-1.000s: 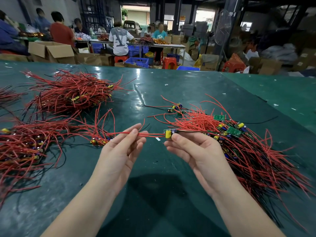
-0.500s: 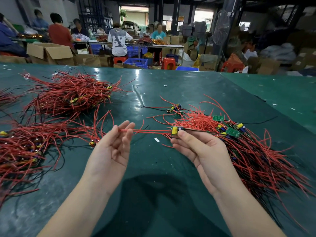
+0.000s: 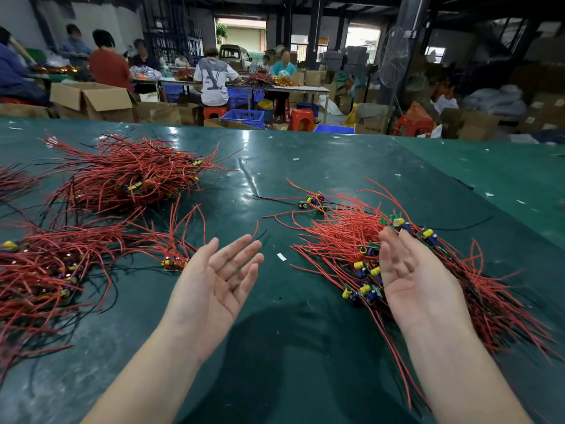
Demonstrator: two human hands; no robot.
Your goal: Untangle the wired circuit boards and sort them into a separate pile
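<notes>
A tangled heap of red-wired circuit boards with green boards and yellow capacitors lies on the right of the green table. My right hand is over it, palm turned left and fingers straight. Its fingertips touch a small board on top of the heap without gripping it. My left hand hovers palm-up in the middle, fingers spread and empty. A sorted bundle lies at the left, with one board at its near end. Another red pile sits behind it.
A few loose boards lie behind the right heap. Small white scraps dot the table. Beyond the far table edge are cardboard boxes, blue crates, red stools and several seated people at other tables.
The wired board stretched between my hands is no longer held. Both hands have opened; my right hand moved right onto the tangled heap, and my left hand turned palm-up.
</notes>
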